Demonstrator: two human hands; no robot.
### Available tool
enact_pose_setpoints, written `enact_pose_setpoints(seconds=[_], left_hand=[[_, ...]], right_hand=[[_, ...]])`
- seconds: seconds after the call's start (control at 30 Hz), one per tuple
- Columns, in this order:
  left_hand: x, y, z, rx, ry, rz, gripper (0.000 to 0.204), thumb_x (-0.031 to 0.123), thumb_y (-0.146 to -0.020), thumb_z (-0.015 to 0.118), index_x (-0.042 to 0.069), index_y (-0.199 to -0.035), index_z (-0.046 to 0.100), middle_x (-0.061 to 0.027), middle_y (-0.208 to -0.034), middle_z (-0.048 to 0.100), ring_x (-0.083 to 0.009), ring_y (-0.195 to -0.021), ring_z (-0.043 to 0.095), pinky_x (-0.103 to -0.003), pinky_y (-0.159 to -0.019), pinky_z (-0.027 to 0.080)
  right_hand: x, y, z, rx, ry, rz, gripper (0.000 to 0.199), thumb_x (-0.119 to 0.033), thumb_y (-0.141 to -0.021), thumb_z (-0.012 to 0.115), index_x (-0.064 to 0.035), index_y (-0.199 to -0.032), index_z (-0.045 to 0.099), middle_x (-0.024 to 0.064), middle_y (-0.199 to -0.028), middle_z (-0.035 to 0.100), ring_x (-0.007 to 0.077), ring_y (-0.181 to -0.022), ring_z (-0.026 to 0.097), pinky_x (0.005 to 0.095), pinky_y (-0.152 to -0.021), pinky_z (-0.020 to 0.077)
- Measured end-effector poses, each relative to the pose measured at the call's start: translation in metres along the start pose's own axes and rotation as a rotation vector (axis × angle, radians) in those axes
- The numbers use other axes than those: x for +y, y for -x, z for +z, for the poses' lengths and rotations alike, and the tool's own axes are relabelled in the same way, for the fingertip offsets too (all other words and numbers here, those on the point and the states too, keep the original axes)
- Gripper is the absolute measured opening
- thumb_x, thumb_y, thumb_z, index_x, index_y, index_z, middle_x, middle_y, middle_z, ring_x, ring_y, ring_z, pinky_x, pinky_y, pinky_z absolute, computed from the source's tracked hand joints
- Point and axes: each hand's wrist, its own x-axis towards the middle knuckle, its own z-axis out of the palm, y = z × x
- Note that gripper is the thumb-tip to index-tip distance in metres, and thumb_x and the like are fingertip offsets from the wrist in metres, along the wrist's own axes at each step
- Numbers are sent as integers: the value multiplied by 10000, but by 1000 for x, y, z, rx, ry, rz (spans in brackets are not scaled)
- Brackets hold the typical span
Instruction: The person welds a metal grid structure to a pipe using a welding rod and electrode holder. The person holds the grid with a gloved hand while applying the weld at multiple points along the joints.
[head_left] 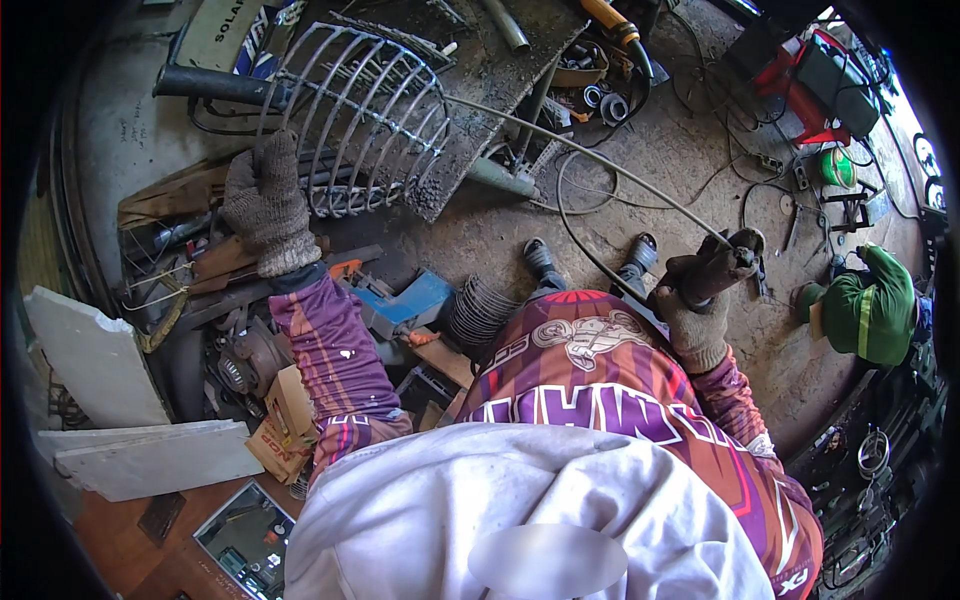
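A curved basket-like grille (375, 110) of welded metal bars stands tilted on a dirty metal worktable (480, 130). My left hand (272, 205), in a grey knitted glove, is at its left end, with the end bar running in between thumb and fingers. My right hand (700, 310), gloved too, is closed around a dark welding electrode holder (722, 272) to the right of my body. A long thin rod (590, 155) reaches from the holder to the right side of the grille; whether its tip touches the bars cannot be made out. A cable hangs in a loop by the holder.
An orange-handled power tool (615, 25) and a box of metal parts (580, 70) lie beyond the table. Cables cross the floor. A person in green (870, 310) crouches at the right. A blue metal piece (400, 305), a wire coil (480, 312) and pale boards (160, 460) are at the left.
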Motion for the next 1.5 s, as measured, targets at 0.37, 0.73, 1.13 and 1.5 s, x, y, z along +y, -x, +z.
enact_pose_setpoints(seconds=[0.37, 0.73, 1.13, 1.5], left_hand=[[-4, -1, 2, -76, 92, -125, 394, 399, -835, 780, 17, -892, 704, -11, -756, 672, -108, -722, 603, -300, -666, 473], [-48, -12, 3, -209, 377, -81, 313, 190, -991, 526, -73, -1135, 619, -184, -1112, 666, -276, -1011, 663, -353, -888, 537], [-14, 0, 4, -41, 270, -6, 400, 383, -831, 789, 6, -940, 715, -46, -877, 715, -131, -820, 630, -301, -748, 486], [-18, -4, -1, -70, 118, -65, 336, 340, -880, 732, 6, -873, 691, -41, -754, 669, -127, -708, 595, -293, -649, 468]], right_hand=[[-17, -4, -1, -53, -73, 149, 325, -39, -809, 682, 20, -1104, 558, 64, -815, 620, 145, -698, 625, 286, -646, 514], [-2, 5, -3, 45, -124, 64, 274, -49, -765, 690, -11, -1029, 628, 60, -849, 648, 150, -748, 647, 307, -679, 527], [7, 3, -6, 43, -40, 1, 277, -53, -744, 721, -16, -1007, 640, 71, -877, 655, 144, -747, 637, 304, -679, 519], [2, 1, -1, 32, -96, 3, 275, -52, -745, 750, -15, -997, 646, 45, -844, 654, 133, -770, 613, 297, -707, 497]])
